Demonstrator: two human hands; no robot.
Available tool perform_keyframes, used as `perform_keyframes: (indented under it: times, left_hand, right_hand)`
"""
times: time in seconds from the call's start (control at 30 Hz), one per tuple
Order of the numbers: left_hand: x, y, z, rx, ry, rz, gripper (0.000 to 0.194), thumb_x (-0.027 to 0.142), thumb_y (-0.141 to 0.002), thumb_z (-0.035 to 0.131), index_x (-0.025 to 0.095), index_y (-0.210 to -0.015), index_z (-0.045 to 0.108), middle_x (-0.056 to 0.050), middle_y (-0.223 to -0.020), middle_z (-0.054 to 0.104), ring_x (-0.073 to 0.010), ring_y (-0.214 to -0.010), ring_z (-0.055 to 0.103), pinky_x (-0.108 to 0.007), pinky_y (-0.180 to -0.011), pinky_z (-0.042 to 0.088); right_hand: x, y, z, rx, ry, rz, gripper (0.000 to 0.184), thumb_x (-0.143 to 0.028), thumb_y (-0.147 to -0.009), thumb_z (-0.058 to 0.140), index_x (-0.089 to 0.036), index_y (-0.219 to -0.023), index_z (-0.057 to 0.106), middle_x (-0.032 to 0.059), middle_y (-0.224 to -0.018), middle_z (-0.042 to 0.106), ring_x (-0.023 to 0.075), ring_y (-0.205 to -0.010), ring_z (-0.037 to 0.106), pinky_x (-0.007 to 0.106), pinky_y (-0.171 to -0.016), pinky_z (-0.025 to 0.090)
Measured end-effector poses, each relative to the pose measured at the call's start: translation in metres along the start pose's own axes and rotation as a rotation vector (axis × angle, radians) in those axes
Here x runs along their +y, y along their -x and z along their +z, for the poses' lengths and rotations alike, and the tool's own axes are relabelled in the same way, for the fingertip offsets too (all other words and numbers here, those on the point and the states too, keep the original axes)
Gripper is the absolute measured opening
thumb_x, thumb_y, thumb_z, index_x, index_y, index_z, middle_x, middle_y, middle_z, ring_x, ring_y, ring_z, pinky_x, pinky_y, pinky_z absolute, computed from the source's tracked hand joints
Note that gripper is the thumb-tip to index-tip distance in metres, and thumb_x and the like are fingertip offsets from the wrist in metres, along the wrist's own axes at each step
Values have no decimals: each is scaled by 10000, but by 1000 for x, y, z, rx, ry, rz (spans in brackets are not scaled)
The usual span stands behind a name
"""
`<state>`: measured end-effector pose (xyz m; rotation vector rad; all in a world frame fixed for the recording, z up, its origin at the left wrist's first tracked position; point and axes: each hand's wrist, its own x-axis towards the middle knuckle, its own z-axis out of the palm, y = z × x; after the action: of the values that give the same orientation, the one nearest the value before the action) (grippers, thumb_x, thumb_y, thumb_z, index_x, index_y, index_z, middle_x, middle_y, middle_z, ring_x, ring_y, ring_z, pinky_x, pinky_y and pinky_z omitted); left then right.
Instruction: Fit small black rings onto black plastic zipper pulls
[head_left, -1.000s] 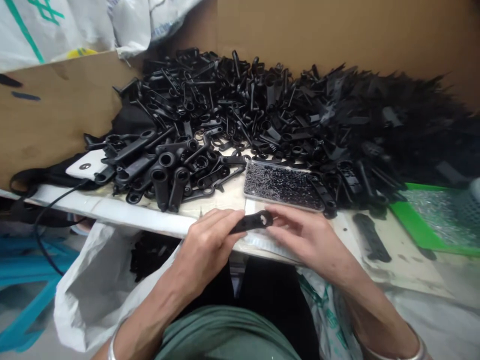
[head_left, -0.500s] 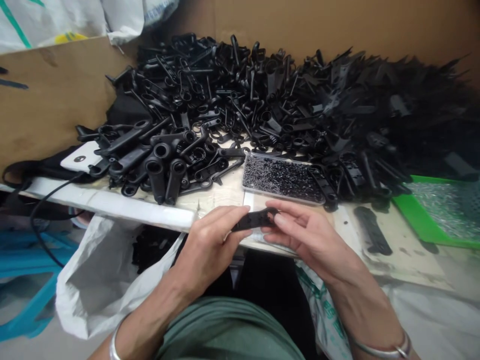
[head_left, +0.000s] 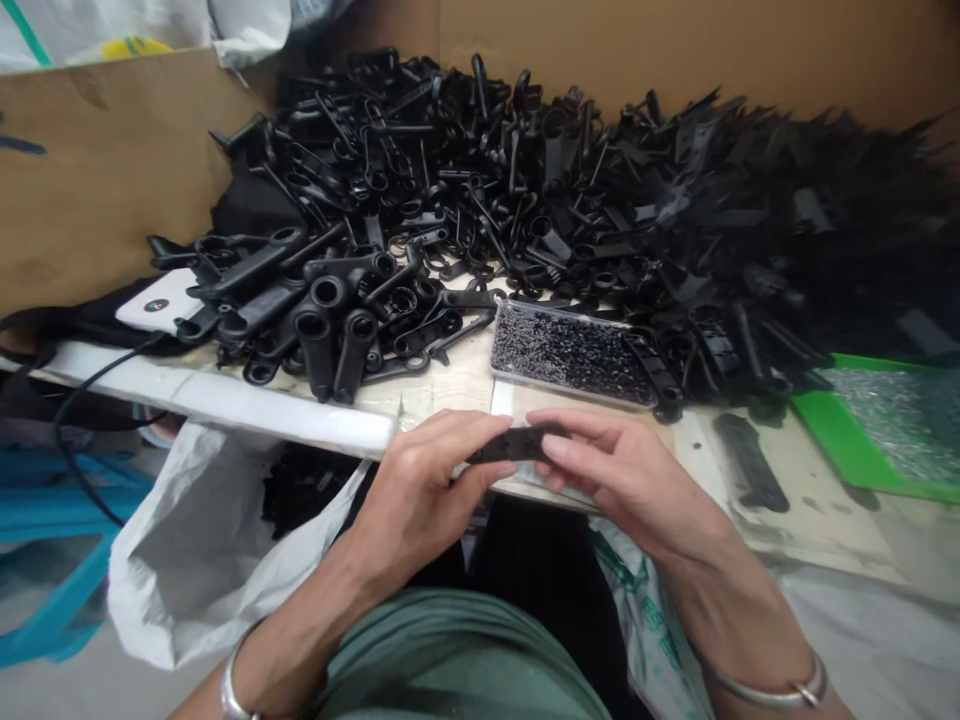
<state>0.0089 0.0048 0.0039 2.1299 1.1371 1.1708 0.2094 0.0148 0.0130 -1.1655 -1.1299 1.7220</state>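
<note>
Between my two hands is a black plastic arm-shaped part, held level just over the table's front edge. My left hand pinches its left end between thumb and fingers. The right end is gripped by my right hand, with the thumb pressed on its face and fingers partly behind it. Beyond the hands sits a clear tray filled with small dark pieces that look like screws. A similar flat black part lies on the table to the right of my right hand.
A large heap of black plastic parts covers the back of the table. At right stands a green tray of small shiny pieces. A white device with a cable lies left. Below hangs an open white sack beside a blue stool.
My right thumb has shifted over the part's right end, covering the ring there. The part is turned slightly; both hands still hold it. The camera view has moved a little.
</note>
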Motion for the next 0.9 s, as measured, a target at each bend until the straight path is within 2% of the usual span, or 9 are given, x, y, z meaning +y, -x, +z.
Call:
perform_keyframes:
  times: [0.1, 0.23, 0.37, 0.57, 0.67, 0.9]
  left_hand:
    - [1, -2, -4, -31, 74, -31, 274, 125, -782, 728, 152, -1050, 677, -37, -992, 716, -151, -911, 664, -229, -809, 527]
    - [1, -4, -5, -68, 177, -74, 268, 137, -763, 748, 143, -1025, 696, -49, -979, 724, -163, -889, 680, -231, -782, 544]
    - [3, -4, -2, -79, 211, -122, 258, 142, -757, 753, 157, -1010, 705, -48, -975, 725, -174, -878, 685, -251, -779, 552]
    - [6, -6, -2, -84, 169, -63, 280, 98, -757, 740, 172, -1023, 698, -34, -976, 726, -170, -887, 681, -255, -799, 552]
    - [8, -7, -1, -65, 118, -34, 269, 82, -761, 729, 179, -1010, 694, -21, -960, 727, -161, -874, 677, -248, -795, 549]
    - [11, -5, 2, -62, 108, -22, 244, 82, -784, 714, 185, -1003, 684, 3, -979, 718, -119, -893, 658, -194, -809, 513]
  right_hand:
    - [-7, -2, -10, -119, 80, 42, 317, -271, -788, 760, -125, -1063, 697, 33, -719, 663, 105, -611, 562, 208, -601, 462]
    - [-15, -8, -25, -310, 189, 115, 392, -296, -782, 749, -115, -1124, 687, 30, -669, 654, 126, -584, 559, 230, -555, 449]
    - [-16, -13, -34, -422, 245, 162, 445, -320, -758, 748, -102, -1140, 682, 28, -660, 646, 140, -574, 555, 249, -546, 465]
    - [-6, -9, -41, -374, 156, 97, 441, -326, -828, 718, -163, -1228, 628, 42, -789, 678, 148, -619, 623, 258, -589, 518]
    - [-3, -5, -41, -344, 107, 84, 392, -361, -868, 682, -145, -1193, 647, 65, -825, 682, 170, -678, 656, 288, -648, 549]
    - [-1, 1, -33, -317, 91, 111, 440, -326, -863, 696, -116, -1238, 602, 96, -888, 697, 184, -796, 667, 288, -733, 545]
